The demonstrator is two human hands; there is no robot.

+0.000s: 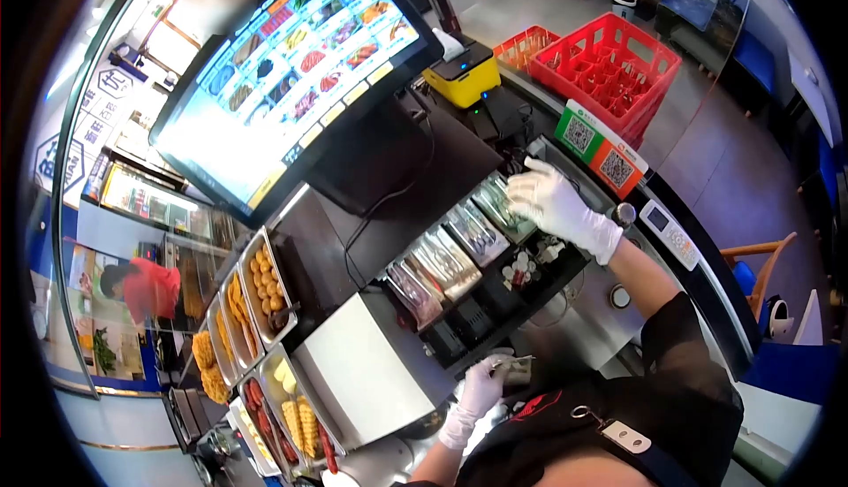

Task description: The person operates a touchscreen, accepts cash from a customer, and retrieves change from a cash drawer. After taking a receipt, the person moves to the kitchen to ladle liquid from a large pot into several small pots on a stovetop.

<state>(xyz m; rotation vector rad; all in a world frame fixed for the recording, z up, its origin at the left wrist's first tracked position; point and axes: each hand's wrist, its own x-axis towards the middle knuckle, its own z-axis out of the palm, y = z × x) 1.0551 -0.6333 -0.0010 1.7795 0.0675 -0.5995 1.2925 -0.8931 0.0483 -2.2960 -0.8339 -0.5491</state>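
Observation:
A cash drawer (468,310) stands pulled out below the touch screen, with banknotes (446,262) in its upper compartments and coins (519,270) in a lower one. My right hand (549,202), in a white glove, is over the far right note compartment. Its fingers are stretched out and apart, and nothing shows in them. Nearer my body, my left hand (482,388), also gloved, is closed on what look like banknotes (519,369). Their ends stick out past the fingertips toward the right.
A large touch screen (300,72) rises behind the drawer, beside a yellow-and-black printer (461,76). Metal food trays (265,284) line the left. QR code signs (601,149) and a card terminal (670,232) edge the right counter. Beyond are a red crate (605,67) and a person in red (150,291).

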